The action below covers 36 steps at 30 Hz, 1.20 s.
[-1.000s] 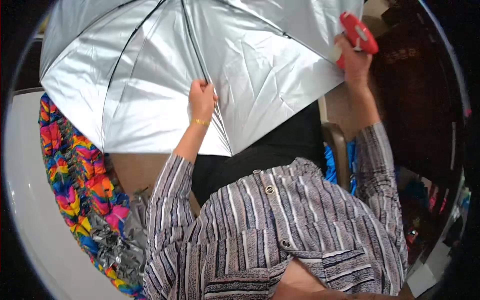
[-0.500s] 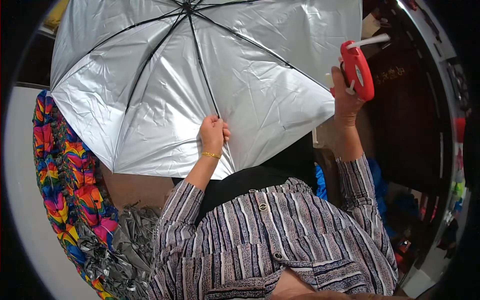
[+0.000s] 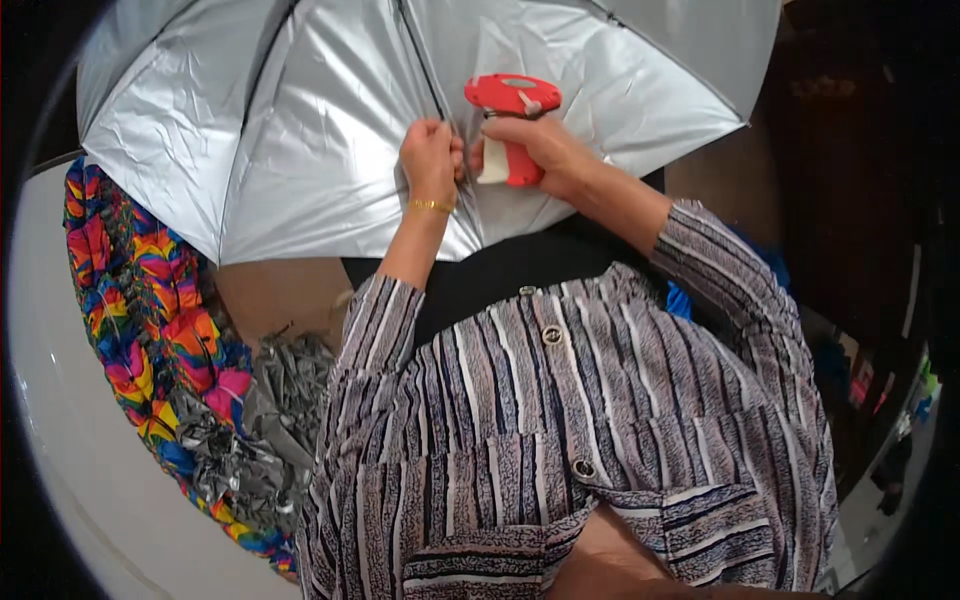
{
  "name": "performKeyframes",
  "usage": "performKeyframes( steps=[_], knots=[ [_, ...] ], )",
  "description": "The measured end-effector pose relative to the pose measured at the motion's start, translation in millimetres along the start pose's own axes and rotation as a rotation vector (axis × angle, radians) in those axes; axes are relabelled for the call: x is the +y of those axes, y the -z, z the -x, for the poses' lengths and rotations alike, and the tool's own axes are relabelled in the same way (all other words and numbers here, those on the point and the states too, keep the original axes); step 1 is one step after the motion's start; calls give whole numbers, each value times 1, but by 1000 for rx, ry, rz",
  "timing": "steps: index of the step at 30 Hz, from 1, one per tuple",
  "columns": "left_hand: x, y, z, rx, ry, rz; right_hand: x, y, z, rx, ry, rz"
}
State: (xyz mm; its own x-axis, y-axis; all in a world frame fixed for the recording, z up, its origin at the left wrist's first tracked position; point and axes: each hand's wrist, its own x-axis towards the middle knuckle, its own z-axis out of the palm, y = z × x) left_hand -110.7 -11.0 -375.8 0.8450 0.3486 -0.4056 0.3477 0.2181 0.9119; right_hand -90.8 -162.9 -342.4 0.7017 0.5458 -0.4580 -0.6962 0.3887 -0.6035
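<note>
The silver inner side of an open umbrella [image 3: 330, 170] spreads across the upper view, with thin dark ribs running out to its edge. My left hand [image 3: 431, 160] is closed around the lower part of a rib [image 3: 420, 62] and the cloth by it, a gold bracelet at its wrist. Just to its right, my right hand [image 3: 545, 148] grips a red and white tagging gun [image 3: 512, 95]. The gun is held over the silver cloth; its handle shows below my fingers. Whether its tip touches the cloth cannot be seen.
Bundles of rainbow-coloured cloth [image 3: 165, 320] hang or lie in a row along the left side. Crumpled silver cloth [image 3: 265, 430] lies beside them. A white curved surface [image 3: 70, 430] borders the left. Dark furniture [image 3: 850, 200] stands at the right.
My right hand has brought the tagging gun from the far right in beside my left hand. The umbrella and left hand now appear higher in view; the left hand keeps its hold.
</note>
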Motion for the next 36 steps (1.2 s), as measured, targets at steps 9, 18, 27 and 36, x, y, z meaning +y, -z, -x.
performKeyframes(
  steps=[9,18,27,36],
  knots=[
    [-2,2,5,-66,35,144,22,-5,-13,81,-19,-106],
    [-9,6,5,-98,66,229,32,-4,-9,204,57,-15],
    [-8,7,5,-118,53,218,37,-4,-9,254,11,85],
    [-8,6,4,-104,54,241,25,2,-4,62,-89,55]
  ],
)
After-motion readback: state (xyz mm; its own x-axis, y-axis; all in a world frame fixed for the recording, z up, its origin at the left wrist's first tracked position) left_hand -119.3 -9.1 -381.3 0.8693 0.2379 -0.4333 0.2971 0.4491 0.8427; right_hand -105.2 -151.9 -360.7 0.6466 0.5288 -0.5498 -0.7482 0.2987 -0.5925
